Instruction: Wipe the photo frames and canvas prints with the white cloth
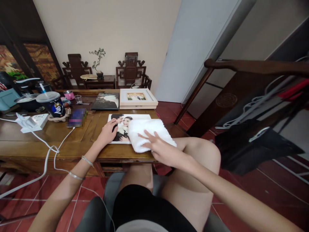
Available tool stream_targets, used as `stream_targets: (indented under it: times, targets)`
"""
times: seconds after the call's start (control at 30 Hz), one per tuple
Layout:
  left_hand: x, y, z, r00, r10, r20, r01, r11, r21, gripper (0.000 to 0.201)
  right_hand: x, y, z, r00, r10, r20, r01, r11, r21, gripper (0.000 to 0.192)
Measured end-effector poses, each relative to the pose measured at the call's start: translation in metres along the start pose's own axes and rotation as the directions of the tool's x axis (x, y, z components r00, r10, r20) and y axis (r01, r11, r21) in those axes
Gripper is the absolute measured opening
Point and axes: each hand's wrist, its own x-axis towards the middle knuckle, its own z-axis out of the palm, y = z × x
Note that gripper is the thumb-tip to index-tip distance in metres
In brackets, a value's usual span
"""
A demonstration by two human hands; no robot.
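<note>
Right hand [158, 146] lies flat, fingers spread, palm down on a white towel [149, 133], pressing not gripping. Towel is folded, sits under and just past that hand, covering the right part of a photo print [120, 129] and touching it. Left hand [107, 131] is also flat and open, fingers resting on the print's left edge, holding nothing. Print lies flat on the wooden table [72, 141] at its near edge, between the two hands; it shows two people, rest hidden by the towel. Two bracelets [80, 167] on the left forearm, back from the hand. Person is seated, knees just below the right hand, one knee [202, 154] raised beside the table corner. Past the hands, further up the table: a dark photo [106, 101] lying flat, and just right of it a white framed picture [137, 97] stacked on a box of the same colour. Well left of the left hand: a dark cup [54, 104] with lid and straw, a white power strip [33, 121] with a white cable [48, 151] running off the table edge to the floor, a small pink pot [69, 94], a clear glass [78, 98]. Blurred patch next to the cup, can't tell what it is. Beyond the table, two carved chairs [130, 71] by the wall with a small plant [98, 61] between them. Far right of the right hand, a dark wooden rail [253, 66] with black fabric [251, 145] and cords hanging.
</note>
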Motion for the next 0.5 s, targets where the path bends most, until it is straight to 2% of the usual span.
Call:
stream_targets:
  times: [0.1, 0.17, 0.27, 0.4, 0.5]
  targets:
    - [-0.001, 0.001, -0.001, 1.0, -0.001, 0.018, 0.001, 1.0, 0.009, 0.041, -0.009, -0.011, -0.004, 0.998, -0.022, 0.053, 0.021, 1.0, 0.013, 0.068]
    - [-0.001, 0.001, -0.002, 1.0, -0.003, 0.023, 0.003, 1.0, 0.015, 0.042, 0.0, -0.007, -0.007, 0.998, -0.019, 0.068, 0.018, 1.0, 0.026, 0.069]
    - [0.0, 0.001, -0.002, 1.0, 0.017, 0.015, -0.017, 1.0, 0.014, 0.041, 0.033, 0.012, -0.009, 0.999, 0.023, 0.03, -0.023, 0.999, 0.024, 0.069]
    - [0.002, -0.002, -0.002, 0.999, 0.045, 0.0, -0.045, 0.999, 0.008, 0.039, 0.092, 0.042, -0.013, 0.992, 0.12, -0.025, -0.122, 0.99, -0.068, 0.064]
    - [0.003, -0.004, -0.002, 0.999, 0.037, -0.014, -0.038, 0.999, -0.012, 0.039, 0.127, 0.06, -0.018, 0.988, 0.144, -0.051, -0.147, 0.986, -0.074, 0.059]
